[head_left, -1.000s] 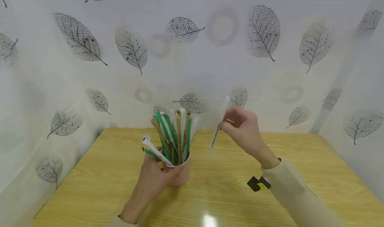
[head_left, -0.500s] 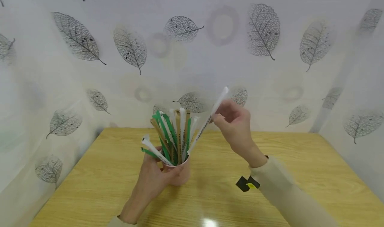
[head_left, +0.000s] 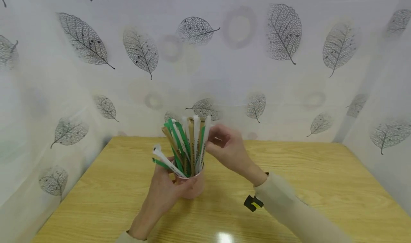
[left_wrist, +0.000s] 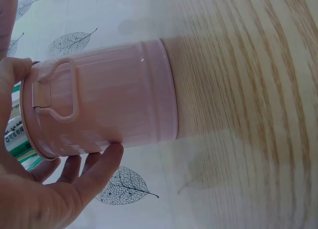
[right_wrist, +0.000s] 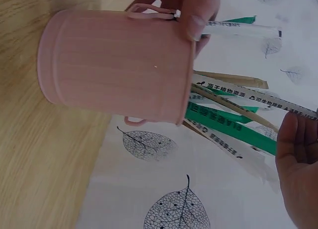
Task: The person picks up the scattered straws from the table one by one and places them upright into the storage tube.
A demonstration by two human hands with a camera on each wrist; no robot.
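Note:
My left hand grips a pink metal pail near its rim, with the thumb across the front. The left wrist view shows the fingers curled round the pail and its small wire handle. Paper-wrapped straws in white, brown and green stand bunched in the pail. At its right side, my right hand pinches the upper part of a white wrapped straw with black print. This straw's lower end is inside the pail, hidden by the rim. A white straw and a green one lean out over the left hand.
The pail stands on a wood-grain table. Behind and at both sides hangs a pale leaf-printed sheet. A black piece with a yellow mark sticks out by the right sleeve.
My right hand has moved left and slightly down, bringing the white straw from beside the pail into its opening; the straw is now more upright. The left hand and pail have stayed put.

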